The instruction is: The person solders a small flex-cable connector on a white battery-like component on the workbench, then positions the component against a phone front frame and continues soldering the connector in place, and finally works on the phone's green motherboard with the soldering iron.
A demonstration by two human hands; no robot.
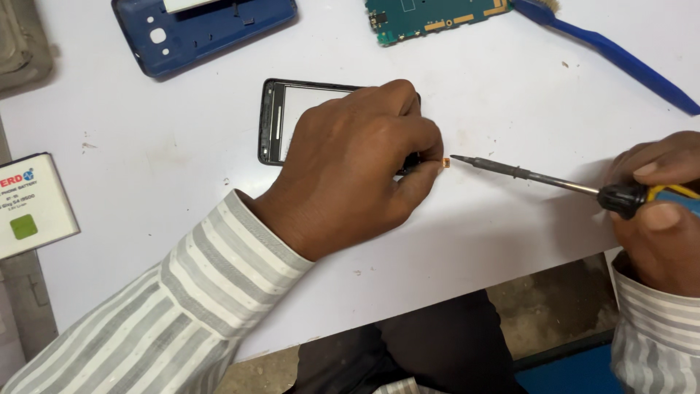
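A white table [510,241] fills the view, its near edge running along the bottom. At the centre lies a black phone frame [273,120], a thin rectangular bezel around a pale pane, half covered by the left hand [350,168], which presses down on it with fingers curled. At three o'clock the right hand [660,211] is closed around a screwdriver [532,176], its dark tip just beside a tiny orange part [445,165] at the left fingertips. A blue phone shell [211,29] sits at eleven o'clock, a white battery [33,204] at nine, a green circuit board [430,16] at twelve, a blue brush [620,55] at one.
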